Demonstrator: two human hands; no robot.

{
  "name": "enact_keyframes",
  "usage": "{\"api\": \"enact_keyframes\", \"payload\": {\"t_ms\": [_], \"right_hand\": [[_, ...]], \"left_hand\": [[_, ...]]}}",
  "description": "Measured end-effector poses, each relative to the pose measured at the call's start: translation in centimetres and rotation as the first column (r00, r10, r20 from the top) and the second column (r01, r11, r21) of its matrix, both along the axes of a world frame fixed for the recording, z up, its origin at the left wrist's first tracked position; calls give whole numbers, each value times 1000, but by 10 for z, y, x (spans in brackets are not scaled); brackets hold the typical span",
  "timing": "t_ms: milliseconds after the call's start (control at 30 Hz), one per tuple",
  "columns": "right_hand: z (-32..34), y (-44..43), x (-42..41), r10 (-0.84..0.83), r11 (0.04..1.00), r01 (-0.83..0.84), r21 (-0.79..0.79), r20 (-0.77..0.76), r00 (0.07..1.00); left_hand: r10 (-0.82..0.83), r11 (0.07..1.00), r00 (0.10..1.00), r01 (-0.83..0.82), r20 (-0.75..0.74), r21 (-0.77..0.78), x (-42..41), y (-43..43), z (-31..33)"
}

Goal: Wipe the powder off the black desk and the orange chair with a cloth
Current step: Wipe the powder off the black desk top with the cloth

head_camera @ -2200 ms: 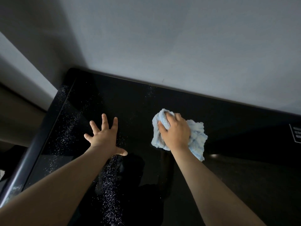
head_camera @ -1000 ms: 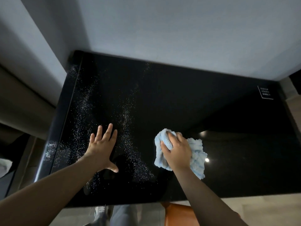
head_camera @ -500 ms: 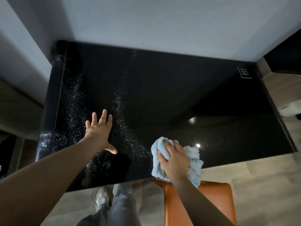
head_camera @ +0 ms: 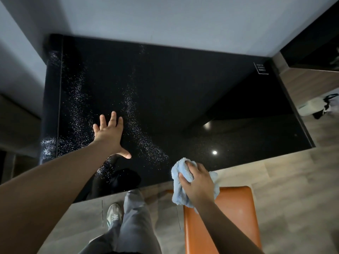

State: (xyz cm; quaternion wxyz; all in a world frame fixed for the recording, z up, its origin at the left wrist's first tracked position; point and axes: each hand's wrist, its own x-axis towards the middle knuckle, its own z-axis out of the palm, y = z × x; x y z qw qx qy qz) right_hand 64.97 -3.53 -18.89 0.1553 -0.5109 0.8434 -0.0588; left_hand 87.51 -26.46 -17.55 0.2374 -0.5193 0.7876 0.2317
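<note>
Specks of white powder (head_camera: pixel 143 142) lie in two loose streaks on the glossy black desk (head_camera: pixel 183 85). One streak runs along the left edge. The other runs down the middle toward the near edge. The right part of the top shows almost no powder that I can make out.

The left hand (head_camera: pixel 110 134) rests palm down on the desk between the two streaks. Its fingers are straight and slightly spread, its thumb sticks out to the right, and it holds nothing.

The right hand (head_camera: pixel 199 186) grips a bunched light blue cloth (head_camera: pixel 180 191), with its fingers curled over the top of the wad. The cloth sits right at the near edge of the desk, just past the lower end of the middle streak, and part of it hangs out beyond the edge. Below it stands the orange chair (head_camera: pixel 234 208), its seat partly hidden by the right forearm. I cannot tell whether the cloth touches the seat.

A small white label (head_camera: pixel 261 68) sits at the far right corner of the desk. A round spot of light (head_camera: pixel 214 152) reflects off the top, just beyond the right hand. A grey trouser leg (head_camera: pixel 135 222) and a pale shoe (head_camera: pixel 114 214) stand on the wood-look floor (head_camera: pixel 284 180) left of the chair. A pale wall (head_camera: pixel 165 19) rises behind the desk. A white bag (head_camera: pixel 311 107) with dark straps lies on the floor at the right.
</note>
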Motion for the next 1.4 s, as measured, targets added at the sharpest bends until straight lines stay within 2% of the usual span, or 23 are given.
{"api": "enact_keyframes", "payload": {"t_ms": [100,267,400,533,733,800,967,1400], "right_hand": [[5,13,7,-32,999,31,-29,-16,999],[16,24,8,-88,992,85,90,29,996],[28,20,5,-106,991,98,94,84,991],[45,-5,1,-84,996,86,-40,41,996],[79,-90,-7,-118,967,156,-200,191,974],[87,-126,-8,-77,963,122,-242,188,979],[101,-212,-16,-4,937,75,-342,205,979],[79,-418,-41,158,924,-103,-367,123,980]], "left_hand": [[-9,1000,1000,9,0,-15,2,0,-1],[-20,1000,1000,20,4,-21,2,1,0],[-24,1000,1000,24,13,-13,1,1,2],[-20,1000,1000,20,-10,-2,4,-1,5],[88,996,985,-83,-151,36,9,-19,19],[135,991,967,-132,-217,27,12,-29,24],[174,982,951,-186,-257,-22,17,-55,38],[199,977,973,-206,-116,-50,10,-137,15]]}}
